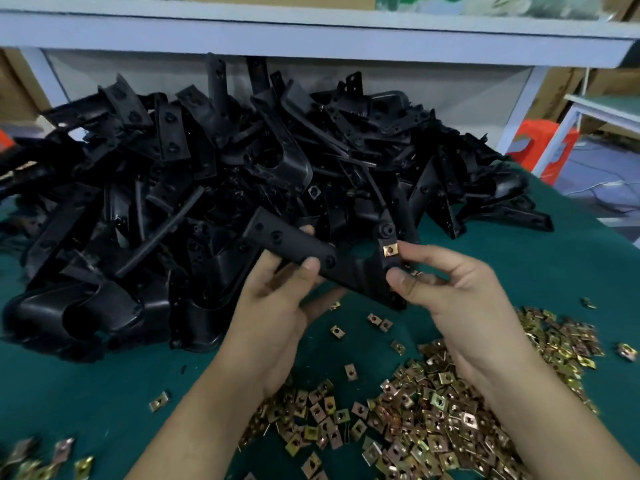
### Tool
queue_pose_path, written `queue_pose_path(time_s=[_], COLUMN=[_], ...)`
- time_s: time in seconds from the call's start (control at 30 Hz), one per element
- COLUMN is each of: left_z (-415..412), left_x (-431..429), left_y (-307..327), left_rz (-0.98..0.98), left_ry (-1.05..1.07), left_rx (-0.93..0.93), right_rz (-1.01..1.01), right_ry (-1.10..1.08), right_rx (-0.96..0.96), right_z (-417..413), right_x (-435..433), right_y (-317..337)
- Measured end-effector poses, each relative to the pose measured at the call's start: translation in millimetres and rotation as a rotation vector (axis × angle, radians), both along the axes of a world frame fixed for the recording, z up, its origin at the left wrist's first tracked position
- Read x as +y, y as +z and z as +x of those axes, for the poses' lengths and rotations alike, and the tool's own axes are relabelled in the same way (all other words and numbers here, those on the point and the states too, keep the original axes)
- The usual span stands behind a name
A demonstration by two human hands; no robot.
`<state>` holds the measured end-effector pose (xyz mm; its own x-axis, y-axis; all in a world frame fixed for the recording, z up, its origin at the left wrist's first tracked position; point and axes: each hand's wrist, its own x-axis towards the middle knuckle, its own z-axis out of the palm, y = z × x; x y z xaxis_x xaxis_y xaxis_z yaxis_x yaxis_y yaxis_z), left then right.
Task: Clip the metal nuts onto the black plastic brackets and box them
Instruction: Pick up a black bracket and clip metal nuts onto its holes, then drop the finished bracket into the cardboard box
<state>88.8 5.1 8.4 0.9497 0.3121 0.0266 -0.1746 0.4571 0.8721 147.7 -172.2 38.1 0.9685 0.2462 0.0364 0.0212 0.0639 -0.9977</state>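
**Figure: One nut seated, the bulk of the work ahead**

We see a single held bracket (301, 247) raised just above the green table (86, 393), in front of the bracket heap (207, 161). The left hand (277, 306) grips its long arm, thumb on top and fingers curled beneath. The right hand (460, 299) pinches the bracket's right end between thumb and forefinger, the forefinger tip touching a metal nut (390, 250) that sits on the tab there.

We judge this nut to be on or nearly pressed home; whether it is fully seated we cannot tell. The other holes along the same bracket show no brass.

As for progress, we read the task as early or mid-run. The heap behind the hands is large and almost wholly bare black, though one nut seems to glint within it. The loose nuts (433, 410) lie in a broad spread under and beside the right wrist, with strays near the table's left edge.

No box appears in view, so we cannot say how many finished brackets are already packed.
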Motion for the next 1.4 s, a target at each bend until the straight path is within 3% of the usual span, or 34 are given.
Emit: queue_pose_path(time_s=[0.13, 0.4, 0.67, 0.87, 1.07, 1.23, 1.4], left_z=[0, -5, -21, -39, -56, -59, -48], left_x=[-14, -103, -230, -317, -363, -365, -342], left_y=[17, 41, 41, 32, 8, -5, 1], left_rz=[0.141, 0.196, 0.102, 0.088, 0.29, 0.574, 0.555], left_ry=[0.071, -0.134, -0.528, -0.79, -0.956, -0.954, -0.892], left_rx=[-0.051, -0.08, -0.015, 0.076, 0.21, 0.121, 0.036], right_rz=[0.0, 0.016, -0.07, 0.001, -0.199, -0.503, -0.561], right_ry=[-0.049, -0.257, -0.645, -0.931, -1.053, -0.931, -0.947], right_rx=[-0.004, -0.09, -0.096, -0.06, 0.144, 0.404, 0.369], right_z=[-3, -42, -121, -186, -237, -262, -245], right_x=[-14, -107, -235, -297, -332, -342, -319], right_y=[14, 30, 22, 9, -27, -57, -63])
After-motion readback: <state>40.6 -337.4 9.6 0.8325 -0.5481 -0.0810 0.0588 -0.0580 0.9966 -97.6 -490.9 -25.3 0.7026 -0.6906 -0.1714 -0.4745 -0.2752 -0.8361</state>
